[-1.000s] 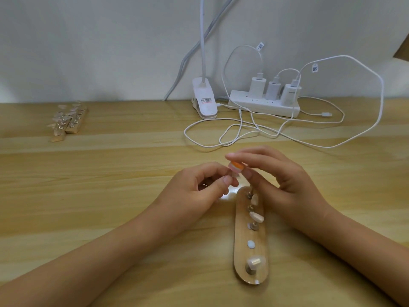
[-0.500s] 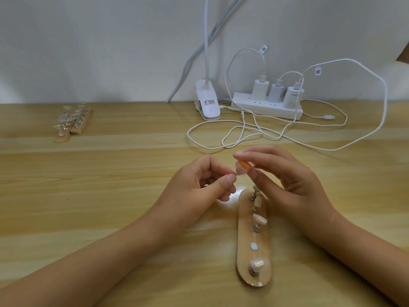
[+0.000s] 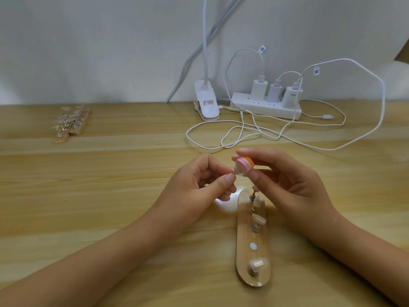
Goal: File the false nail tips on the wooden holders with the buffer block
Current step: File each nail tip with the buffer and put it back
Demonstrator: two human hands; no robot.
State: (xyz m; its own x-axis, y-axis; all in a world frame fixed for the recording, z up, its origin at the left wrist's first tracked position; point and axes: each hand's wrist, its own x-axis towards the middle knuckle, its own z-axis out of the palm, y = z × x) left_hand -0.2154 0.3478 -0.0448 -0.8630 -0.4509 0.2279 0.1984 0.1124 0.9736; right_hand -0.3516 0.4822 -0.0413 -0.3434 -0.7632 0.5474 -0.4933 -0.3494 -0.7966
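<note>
Right hand point(image 3: 287, 185) up over the tabletop point(image 3: 110, 196), fingers pinching a small spongy buffer block point(image 3: 243, 166), layered orange, pink and white. Left hand point(image 3: 199, 182), fingers curled, pinches a tiny pale nail tip point(image 3: 236, 173) against its white face. Below lies the smooth oval wooden holder point(image 3: 243, 240).

The table point(image 3: 110, 196) is smooth pale wood, faintly glossy — the wooden holder point(image 3: 245, 244) likewise. Its nail tips point(image 3: 259, 218) are milky plastic on shiny metal studs point(image 3: 255, 228); the power strip point(image 3: 265, 107), smooth white plastic.
</note>
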